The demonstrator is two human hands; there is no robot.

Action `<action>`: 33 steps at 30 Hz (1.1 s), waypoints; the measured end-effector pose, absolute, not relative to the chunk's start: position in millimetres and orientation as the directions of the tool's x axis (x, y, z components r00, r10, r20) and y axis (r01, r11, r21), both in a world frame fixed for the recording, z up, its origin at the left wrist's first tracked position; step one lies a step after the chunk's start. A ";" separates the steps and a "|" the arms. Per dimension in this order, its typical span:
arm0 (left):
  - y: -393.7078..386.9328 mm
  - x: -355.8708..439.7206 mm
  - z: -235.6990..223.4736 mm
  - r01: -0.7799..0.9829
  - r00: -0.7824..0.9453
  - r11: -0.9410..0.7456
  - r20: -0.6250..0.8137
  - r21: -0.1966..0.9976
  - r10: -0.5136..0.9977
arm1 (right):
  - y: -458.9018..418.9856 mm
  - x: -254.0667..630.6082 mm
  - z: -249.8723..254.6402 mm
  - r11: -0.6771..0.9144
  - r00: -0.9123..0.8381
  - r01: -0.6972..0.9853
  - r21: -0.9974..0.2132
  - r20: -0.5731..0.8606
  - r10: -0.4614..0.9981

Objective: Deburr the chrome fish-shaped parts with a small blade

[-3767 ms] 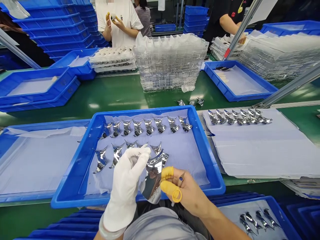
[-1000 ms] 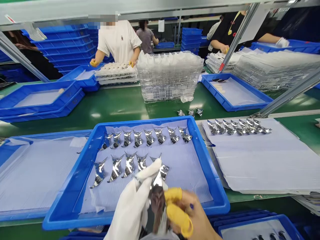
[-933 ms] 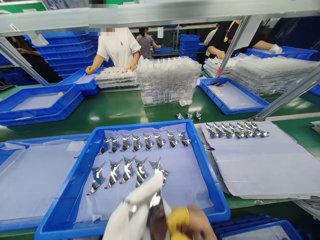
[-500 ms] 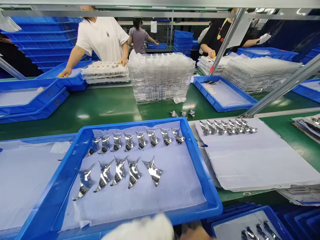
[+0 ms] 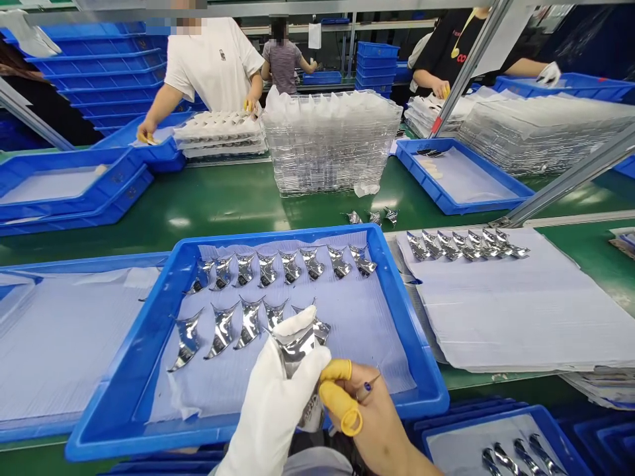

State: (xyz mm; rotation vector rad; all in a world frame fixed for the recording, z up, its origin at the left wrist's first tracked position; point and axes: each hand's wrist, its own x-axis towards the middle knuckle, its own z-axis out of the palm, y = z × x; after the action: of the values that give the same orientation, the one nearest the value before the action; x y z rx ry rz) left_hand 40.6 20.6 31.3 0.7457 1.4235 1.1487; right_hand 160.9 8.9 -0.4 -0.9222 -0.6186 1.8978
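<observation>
Chrome piece (image 5: 296,347) sits inside the gloved left hand (image 5: 278,390).

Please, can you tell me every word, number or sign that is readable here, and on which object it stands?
No text can be read with certainty.
Black shirt: red marks, too small to read.
White shirt: small dark emblem, unreadable.
Hanging paper: no readable writing.
Shiny piece in the left hand: no readable lettering.
</observation>
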 end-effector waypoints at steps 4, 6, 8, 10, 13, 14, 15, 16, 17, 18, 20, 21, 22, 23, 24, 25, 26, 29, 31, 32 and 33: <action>16.5 41.1 29.0 -0.170 -0.162 0.351 -0.378 0.921 0.912 | 5.9 160.6 -12.5 -0.521 -0.329 -0.552 -0.651 -0.404 0.854; 13.3 42.0 30.5 -0.182 -0.137 0.353 -0.379 0.918 0.915 | 4.4 160.9 -17.2 -0.536 -0.349 -0.583 -0.610 -0.408 0.844; 10.6 42.9 32.4 -0.189 -0.119 0.357 -0.382 0.915 0.916 | 3.4 161.7 -20.0 -0.541 -0.372 -0.597 -0.592 -0.393 0.841; 9.5 43.3 33.8 -0.186 -0.119 0.358 -0.382 0.915 0.916 | 3.0 162.7 -21.3 -0.541 -0.403 -0.596 -0.593 -0.361 0.841; 11.5 42.8 33.4 -0.169 -0.151 0.347 -0.372 0.923 0.916 | 3.4 164.1 -22.0 -0.515 -0.422 -0.588 -0.624 -0.306 0.853; 12.9 42.6 32.7 -0.162 -0.162 0.346 -0.371 0.924 0.914 | 3.7 164.3 -22.1 -0.496 -0.413 -0.584 -0.642 -0.291 0.863; 14.4 42.4 32.0 -0.158 -0.168 0.349 -0.373 0.924 0.912 | 4.0 164.4 -22.2 -0.478 -0.403 -0.575 -0.664 -0.278 0.872; 15.9 42.3 31.3 -0.151 -0.175 0.355 -0.379 0.922 0.909 | 4.2 164.3 -22.5 -0.462 -0.393 -0.562 -0.686 -0.270 0.879; 17.4 42.3 30.8 -0.138 -0.188 0.364 -0.385 0.921 0.903 | 4.3 164.0 -22.8 -0.449 -0.386 -0.549 -0.705 -0.263 0.884; 18.7 42.3 30.6 -0.121 -0.209 0.372 -0.390 0.920 0.897 | 4.2 163.5 -23.3 -0.441 -0.380 -0.537 -0.719 -0.260 0.888; 20.9 42.3 31.7 -0.086 -0.266 0.376 -0.385 0.923 0.884 | 3.2 162.1 -24.4 -0.443 -0.377 -0.522 -0.729 -0.268 0.886; 21.6 42.2 33.0 -0.074 -0.288 0.373 -0.378 0.925 0.880 | 2.5 161.2 -25.0 -0.453 -0.379 -0.519 -0.725 -0.280 0.882; 22.0 42.1 34.7 -0.071 -0.299 0.367 -0.371 0.927 0.879 | 1.6 160.4 -25.5 -0.467 -0.380 -0.521 -0.715 -0.295 0.877; 22.1 41.9 36.7 -0.078 -0.298 0.361 -0.367 0.929 0.881 | 0.8 159.7 -25.8 -0.481 -0.384 -0.525 -0.702 -0.308 0.870; 21.8 41.7 38.8 -0.090 -0.292 0.356 -0.366 0.930 0.883 | 0.0 159.1 -26.0 -0.494 -0.391 -0.532 -0.688 -0.318 0.864; 21.4 41.6 40.8 -0.105 -0.284 0.354 -0.369 0.929 0.885 | -0.5 158.7 -26.1 -0.503 -0.399 -0.541 -0.674 -0.321 0.859; 20.8 41.6 42.6 -0.120 -0.277 0.355 -0.375 0.927 0.885 | -0.8 158.5 -26.0 -0.506 -0.406 -0.549 -0.665 -0.317 0.857; 19.1 42.0 45.9 -0.167 -0.253 0.375 -0.407 0.912 0.877 | -0.7 158.6 -25.9 -0.505 -0.419 -0.552 -0.663 -0.303 0.856; 19.2 42.3 45.8 -0.172 -0.230 0.396 -0.428 0.902 0.874 | -0.3 158.6 -26.0 -0.503 -0.408 -0.541 -0.674 -0.313 0.858; 19.7 42.2 45.0 -0.158 -0.226 0.395 -0.422 0.905 0.878 | -0.3 158.6 -26.1 -0.497 -0.397 -0.539 -0.680 -0.315 0.862; 20.3 41.8 43.7 -0.138 -0.222 0.387 -0.409 0.912 0.885 | -0.3 158.6 -26.2 -0.488 -0.384 -0.540 -0.686 -0.316 0.868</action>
State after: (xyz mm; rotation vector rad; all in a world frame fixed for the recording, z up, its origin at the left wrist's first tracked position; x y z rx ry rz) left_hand 41.8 20.3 43.7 0.7058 1.4859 1.1052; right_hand 158.6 -0.3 -26.2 -0.8303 -0.6073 1.9726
